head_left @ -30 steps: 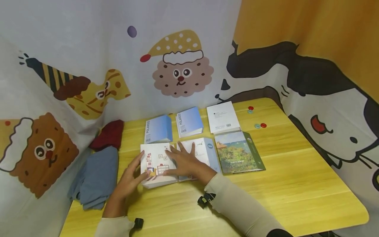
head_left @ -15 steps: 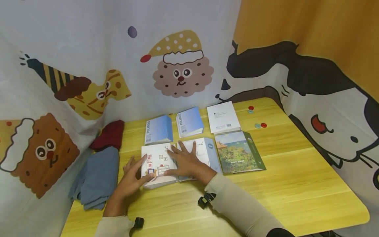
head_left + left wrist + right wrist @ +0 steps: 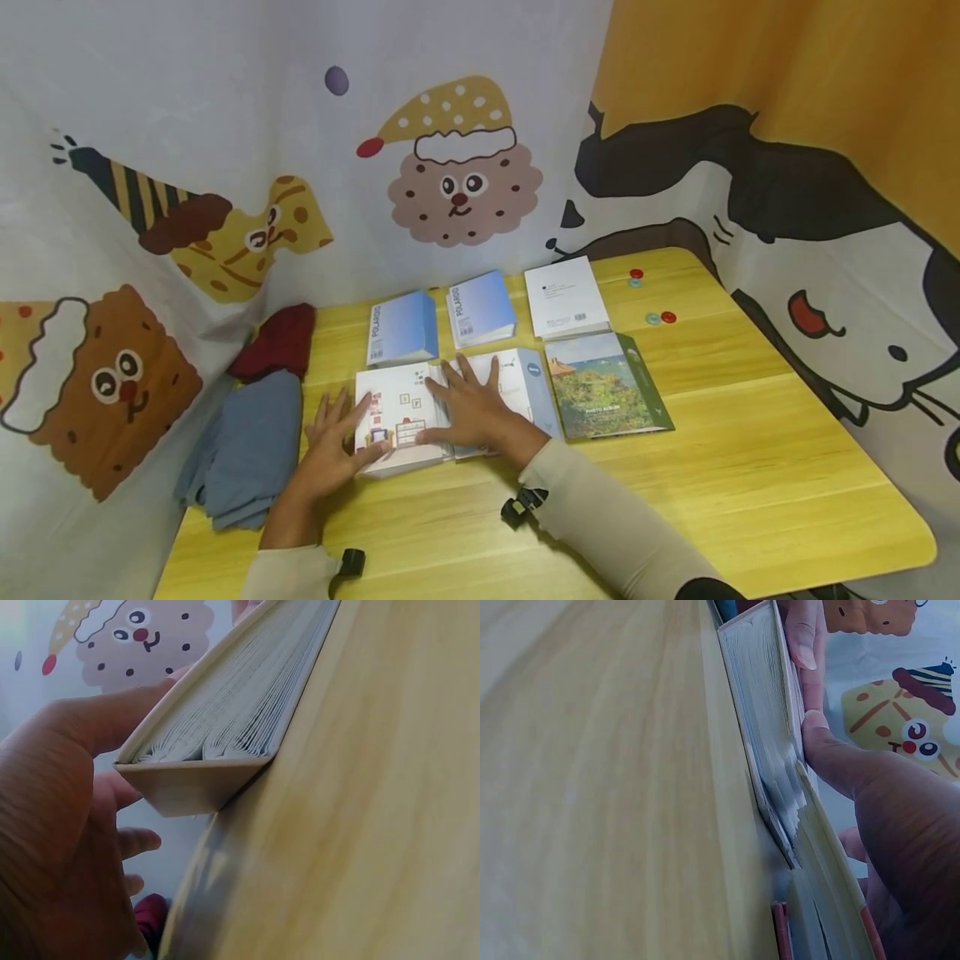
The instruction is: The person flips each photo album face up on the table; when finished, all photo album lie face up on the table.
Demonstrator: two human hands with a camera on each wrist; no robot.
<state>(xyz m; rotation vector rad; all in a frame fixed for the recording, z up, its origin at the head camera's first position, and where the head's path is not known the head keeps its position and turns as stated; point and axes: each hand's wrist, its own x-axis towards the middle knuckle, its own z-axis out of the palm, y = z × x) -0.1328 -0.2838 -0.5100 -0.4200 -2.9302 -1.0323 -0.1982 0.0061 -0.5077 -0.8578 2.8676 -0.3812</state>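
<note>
A thick white photo album [image 3: 412, 407] with a printed room scene lies at the front left of the group. My left hand [image 3: 324, 454] is at its left side, thumb on the cover and the other fingers stretched out beside the spine. The left wrist view shows that spine [image 3: 191, 786] and the page edges [image 3: 240, 697]. My right hand [image 3: 476, 410] lies with spread fingers across the album's right edge and a second white album [image 3: 516, 385] with a blue spine. In the right wrist view its thumb [image 3: 829, 746] touches the first album's cover edge.
Two blue POLAROID albums [image 3: 401, 327] and a white book [image 3: 564, 293] form the back row. A landscape photo album [image 3: 600, 387] lies at right. Folded grey-blue cloth [image 3: 251, 454] and dark red cloth [image 3: 281, 342] are left. Red and teal discs [image 3: 660, 318] lie at back right.
My left hand's fingers have spread and straightened beside the album's spine. The album has shifted very slightly left within the last half second. My right hand stays nearly in place.
</note>
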